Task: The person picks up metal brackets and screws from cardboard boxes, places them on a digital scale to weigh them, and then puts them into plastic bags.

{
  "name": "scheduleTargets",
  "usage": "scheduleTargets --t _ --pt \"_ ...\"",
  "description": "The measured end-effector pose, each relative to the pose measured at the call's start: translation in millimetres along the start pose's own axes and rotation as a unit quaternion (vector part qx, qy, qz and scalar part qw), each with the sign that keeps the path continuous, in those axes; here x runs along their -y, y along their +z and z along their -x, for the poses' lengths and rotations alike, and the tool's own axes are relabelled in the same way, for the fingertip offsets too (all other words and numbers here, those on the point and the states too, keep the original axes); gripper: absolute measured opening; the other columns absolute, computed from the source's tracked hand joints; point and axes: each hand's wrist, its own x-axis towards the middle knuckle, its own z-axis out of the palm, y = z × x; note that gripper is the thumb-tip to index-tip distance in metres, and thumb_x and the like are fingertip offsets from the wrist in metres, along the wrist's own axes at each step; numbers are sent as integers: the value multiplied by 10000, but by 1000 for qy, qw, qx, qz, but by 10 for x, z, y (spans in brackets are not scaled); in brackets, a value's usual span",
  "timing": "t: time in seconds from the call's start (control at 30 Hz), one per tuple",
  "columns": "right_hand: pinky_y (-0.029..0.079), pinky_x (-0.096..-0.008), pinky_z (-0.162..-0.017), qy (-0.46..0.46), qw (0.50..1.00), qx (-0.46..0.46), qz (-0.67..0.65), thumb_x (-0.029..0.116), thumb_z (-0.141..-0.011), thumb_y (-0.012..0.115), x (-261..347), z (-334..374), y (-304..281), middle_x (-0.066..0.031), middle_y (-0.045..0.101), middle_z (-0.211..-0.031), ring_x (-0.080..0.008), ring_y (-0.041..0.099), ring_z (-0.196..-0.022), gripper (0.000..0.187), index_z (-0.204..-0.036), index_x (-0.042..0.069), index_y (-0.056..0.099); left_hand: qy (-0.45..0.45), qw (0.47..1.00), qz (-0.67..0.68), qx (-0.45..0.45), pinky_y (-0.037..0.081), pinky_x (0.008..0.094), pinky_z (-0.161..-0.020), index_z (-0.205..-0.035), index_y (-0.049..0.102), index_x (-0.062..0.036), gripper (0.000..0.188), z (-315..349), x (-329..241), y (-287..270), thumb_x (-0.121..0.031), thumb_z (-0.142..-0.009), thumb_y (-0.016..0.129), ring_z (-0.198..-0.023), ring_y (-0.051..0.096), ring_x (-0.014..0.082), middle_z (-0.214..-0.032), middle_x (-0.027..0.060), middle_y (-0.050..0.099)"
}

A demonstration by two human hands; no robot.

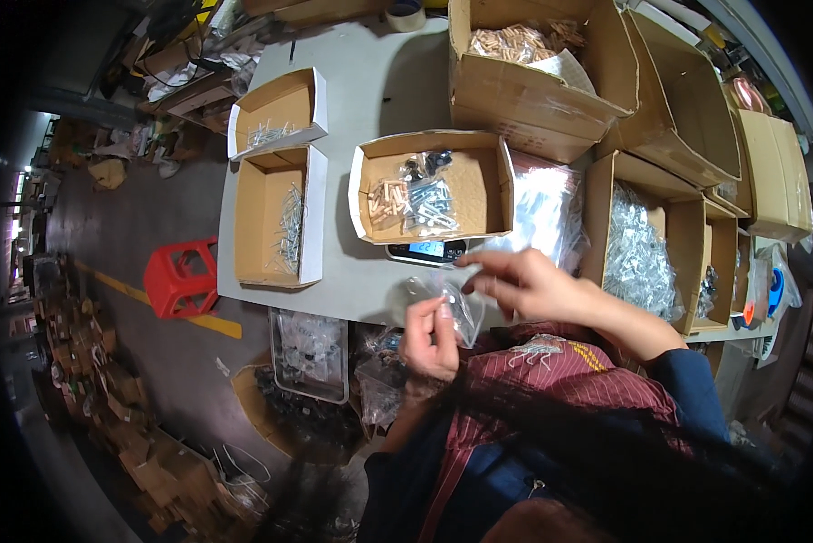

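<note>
Pinched between the thumb and fingers of my left hand (432,342) is a small clear plastic bag (465,324), held at the table's near edge. Some small pieces seem to be inside, too small to name. My right hand (538,288) hovers by the bag's upper edge, thumb and index finger apart; whether a fingertip touches the film I cannot tell. Just beyond my hands, a shallow cardboard tray (483,185) rests on a digital scale (416,252) with a lit display. In the tray are copper-coloured pins (388,201), bagged silver screws (434,206) and black parts (435,163).
Two small boxes (260,217) of long metal screws stand at the left. Flat clear bags (547,204) lie right of the tray. Larger cartons (542,100) line the right, one filled with bagged parts (637,249). A red stool (182,279) stands on the floor.
</note>
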Motion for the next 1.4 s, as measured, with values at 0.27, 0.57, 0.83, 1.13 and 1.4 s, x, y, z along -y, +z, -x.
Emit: scheduleTargets --t 0.27,0.57,0.83,1.13,1.4 --pt "519 -478 -814 -82 898 -176 395 158 -769 739 -698 -1274 -191 -240 536 -1187 -414 607 -1013 471 -1214 100 596 -8 981 194 -22 385 218 -516 -1107 494 -4 113 -86 -73 32 -47 -1004 509 -574 475 67 -706 35 553" --pt "520 -459 -842 -97 900 -105 412 268 -766 744 -802 -1499 -401 -199 665 -1007 -386 635 -960 313 -901 -8 682 -35 984 169 -53 390 226 -519 -1070 498 -3 87 -194 -8 -45 -50 -999 512 -570 469 76 -699 32 542" --pt "462 -328 -628 3 978 -181 108 196 -789 791 -379 -870 -710 -105 642 -781 -147 549 -686 292 -852 -4 589 -56 985 158 -33 409 236 -522 -1074 493 0 111 -300 -14 -16 -68 -993 525 -570 488 92 -689 47 553" --pt "526 -311 -716 -192 924 -330 11 -112 -742 516 -533 -727 -865 -130 714 -836 -198 660 -743 131 -805 -28 594 -70 985 156 -20 428 259 -532 -1075 503 1 125 -337 -33 49 -84 -992 537 -568 507 108 -671 61 567" --pt "560 -435 -715 -140 825 -249 487 37 -676 663 -611 -1071 -612 -135 620 -1042 -329 647 -949 411 -1078 85 599 -33 989 144 -11 429 250 -577 -1092 496 10 129 -274 93 95 -78 -1003 525 -617 511 102 -713 58 566"
